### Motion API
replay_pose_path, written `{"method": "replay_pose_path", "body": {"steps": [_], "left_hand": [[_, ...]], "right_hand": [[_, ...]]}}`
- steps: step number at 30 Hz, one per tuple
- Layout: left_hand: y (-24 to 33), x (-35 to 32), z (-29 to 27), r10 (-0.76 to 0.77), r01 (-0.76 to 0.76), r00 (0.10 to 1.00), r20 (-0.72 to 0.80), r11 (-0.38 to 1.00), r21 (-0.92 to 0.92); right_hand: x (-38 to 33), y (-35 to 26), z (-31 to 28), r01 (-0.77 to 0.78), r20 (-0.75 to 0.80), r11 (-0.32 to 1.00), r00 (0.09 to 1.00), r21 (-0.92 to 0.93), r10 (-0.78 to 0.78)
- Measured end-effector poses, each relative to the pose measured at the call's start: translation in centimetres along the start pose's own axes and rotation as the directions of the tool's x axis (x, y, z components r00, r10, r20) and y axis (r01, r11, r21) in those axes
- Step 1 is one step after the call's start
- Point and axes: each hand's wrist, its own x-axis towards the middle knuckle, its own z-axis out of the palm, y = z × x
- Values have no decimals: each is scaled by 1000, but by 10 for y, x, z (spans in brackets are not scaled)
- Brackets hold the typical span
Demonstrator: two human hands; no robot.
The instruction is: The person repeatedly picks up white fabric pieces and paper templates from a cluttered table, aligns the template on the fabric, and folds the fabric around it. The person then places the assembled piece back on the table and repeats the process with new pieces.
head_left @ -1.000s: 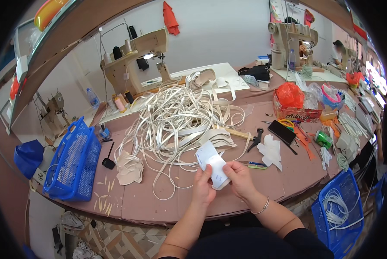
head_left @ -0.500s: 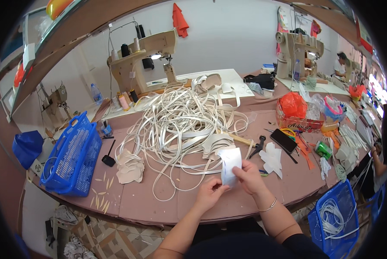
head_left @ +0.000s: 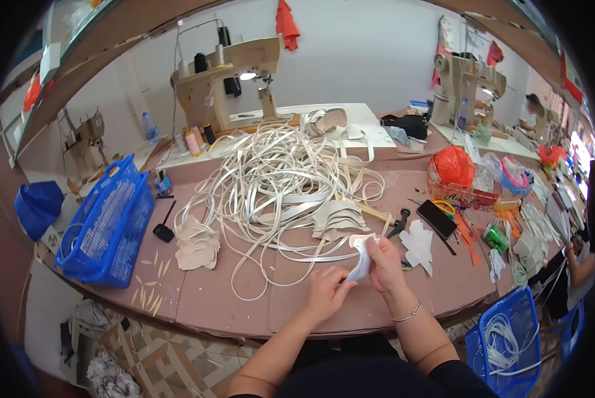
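Both hands hold a small, pale, bent cut piece (head_left: 359,265) over the front of the table. My right hand (head_left: 385,266) pinches its upper part between thumb and fingers. My left hand (head_left: 326,289) has its fingers closed at the lower edge of the piece. Just beyond it lies a stack of beige cut pieces (head_left: 338,219), and a second beige stack (head_left: 197,244) sits farther left. Behind them spreads a big tangled heap of white strips (head_left: 277,172). A hammer (head_left: 399,224) and a white flat cut-out (head_left: 416,247) lie right of my right hand.
A blue basket (head_left: 105,225) stands at the left, near a black brush-like tool (head_left: 164,231). A phone (head_left: 436,219), scissors (head_left: 447,207), a green can (head_left: 495,239) and a red box (head_left: 466,198) lie at right. Sewing machines (head_left: 234,73) line the back. A blue crate (head_left: 509,331) stands below right.
The piece has been turned and bent, so its broad white face shows less and a beige upper edge shows. The right hand has risen slightly. The whole view has shifted a little.
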Motion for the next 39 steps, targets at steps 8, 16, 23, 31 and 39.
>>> {"method": "replay_pose_path", "body": {"steps": [8, 16, 23, 31, 39], "left_hand": [[-22, -31, 3, -109, 103, 985, -130, 993, -56], [-111, -63, -149, -100, 560, 601, -793, 760, 329], [-197, -53, -207, -520, 826, 562, -643, 384, 412], [-167, -22, -141, -293, 636, 641, -710, 720, 277], [-102, 38, 0, -77, 86, 996, -42, 951, 298]], "right_hand": [[9, 11, 0, -26, -120, 1000, 993, -18, 24], [-19, 43, -58, -173, -54, 758, 982, -629, 180], [-50, 62, -57, 173, 150, 444, 985, -879, -86], [-5, 33, -52, 184, 152, 310, 980, -933, -125], [144, 29, -44, 483, 514, -199, 706, -853, -487]]}}
